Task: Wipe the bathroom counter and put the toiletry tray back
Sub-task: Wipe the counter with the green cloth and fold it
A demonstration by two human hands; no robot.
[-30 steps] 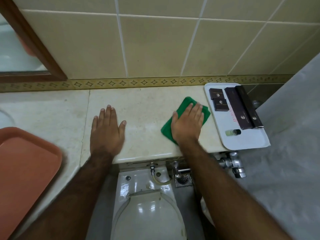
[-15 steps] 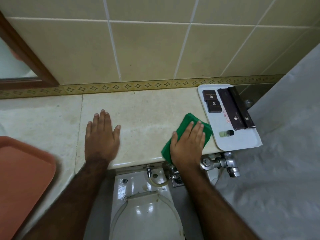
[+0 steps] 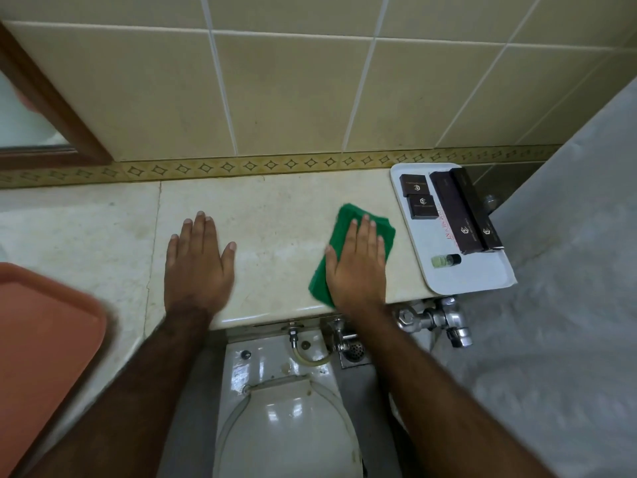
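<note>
Here, right hand spread flat on soft green cloth, left hand splayed on glossy marble counter.

Single head-worn wide-angle view, looking steeply down, close over counter edge, facing tiled wall.

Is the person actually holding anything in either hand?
Nothing is gripped. The right hand lies flat, pressing the folded green cloth onto the beige stone counter; the left hand rests bare on it.
</note>
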